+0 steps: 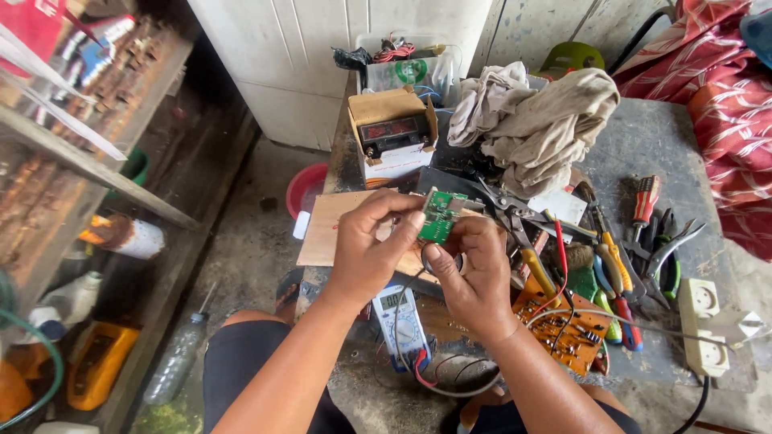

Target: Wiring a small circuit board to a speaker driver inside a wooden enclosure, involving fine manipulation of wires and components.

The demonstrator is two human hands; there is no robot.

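The left hand (366,253) is closed in a pinch on the left edge of a small green circuit board (439,215), with the thumb and forefinger pressed to it. The right hand (474,269) is curled up from below, its fingers closed against the board's right and lower edge. The board is held between both hands, raised above the desk (643,137) and tilted toward the camera. What is mounted on the board cannot be made out clearly.

Directly beneath the hands a blue and grey multimeter (400,319) is seen, with red and black leads coiled beside it. A plywood sheet (326,233) is laid behind the left hand. To the right of the right hand an orange circuit board (567,329) is placed flat, and just beyond it a cluster of hand tools is spread out: yellow-handled pliers (535,269), a red-handled screwdriver (645,201) and green-handled cutters (667,265). A white socket strip (701,325) is set at the desk's right edge. Further back an open cardboard box (392,133) with a dark device inside is stood, and a heap of pale rags (539,120) is piled next to it. A red basin (305,189) is seen on the floor to the left of the desk.
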